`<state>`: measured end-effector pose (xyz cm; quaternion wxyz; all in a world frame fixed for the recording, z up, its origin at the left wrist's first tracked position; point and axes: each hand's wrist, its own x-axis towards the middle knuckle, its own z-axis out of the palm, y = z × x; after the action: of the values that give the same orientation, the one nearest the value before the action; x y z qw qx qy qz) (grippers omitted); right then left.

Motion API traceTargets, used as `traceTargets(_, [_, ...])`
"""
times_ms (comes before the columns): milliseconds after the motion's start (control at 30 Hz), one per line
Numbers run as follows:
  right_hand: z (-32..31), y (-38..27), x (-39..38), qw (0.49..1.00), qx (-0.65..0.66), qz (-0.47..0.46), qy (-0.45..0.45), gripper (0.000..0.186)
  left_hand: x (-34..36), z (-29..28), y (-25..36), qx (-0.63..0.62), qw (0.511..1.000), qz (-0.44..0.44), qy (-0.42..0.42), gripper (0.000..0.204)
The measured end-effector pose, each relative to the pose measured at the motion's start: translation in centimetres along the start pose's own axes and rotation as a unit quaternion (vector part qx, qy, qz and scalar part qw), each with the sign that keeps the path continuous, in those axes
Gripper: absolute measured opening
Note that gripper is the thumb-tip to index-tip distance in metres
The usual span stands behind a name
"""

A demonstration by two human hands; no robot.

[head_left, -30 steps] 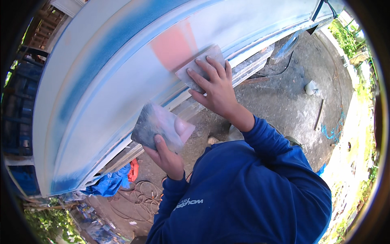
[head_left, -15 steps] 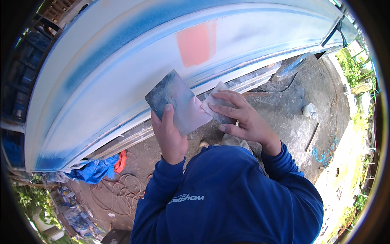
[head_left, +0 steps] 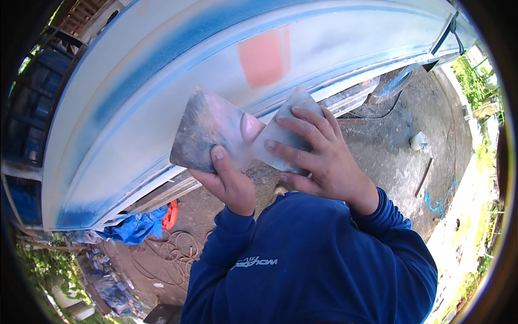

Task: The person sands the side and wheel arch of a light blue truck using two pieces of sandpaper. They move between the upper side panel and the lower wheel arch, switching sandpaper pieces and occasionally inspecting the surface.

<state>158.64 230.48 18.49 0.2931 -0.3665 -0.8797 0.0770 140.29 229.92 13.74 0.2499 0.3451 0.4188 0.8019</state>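
Note:
My left hand (head_left: 232,186) grips a flat grey board (head_left: 197,132), its thumb on top and its fingers mostly hidden beneath. A mound of pink putty (head_left: 250,127) sits at the board's right side, with a paler pink smear across the surface. In my right hand (head_left: 332,159) is a thin, whitish-grey putty spreader (head_left: 297,101), fingers spread over its face. One corner of it meets the board beside the putty. Beyond both hands, a salmon-pink patch (head_left: 264,56) marks the large white and blue curved panel (head_left: 178,102).
Below the panel's edge, a blue tarp (head_left: 135,225) and an orange cloth (head_left: 170,215) lie at left, near a coiled hose (head_left: 167,256). On the concrete floor at right are a white container (head_left: 418,141), a dark stick (head_left: 424,178) and tangled blue cord (head_left: 436,202).
The board has turned and shifted slightly left. The spreader has tilted round, showing more of its face, and the pink putty now stands as a rounded mound between them.

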Motion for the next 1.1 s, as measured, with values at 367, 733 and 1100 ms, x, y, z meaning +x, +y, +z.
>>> traceTargets(367, [3.8,3.3,2.8,0.988,-0.086,0.081,0.102,0.054,2.7,-1.8,2.5,0.011,0.994,0.079,0.071,0.066])
traceTargets(733, [6.1,3.9,9.5,0.949,-0.159,0.068,0.265,0.049,0.4,-3.6,0.8,0.035,0.999,-0.016,0.039,0.066])
traceTargets(1100, [7.2,4.8,10.3,0.947,-0.18,0.069,0.258,0.053,0.8,-4.1,-0.2,0.032,0.999,-0.03,0.029,0.061])
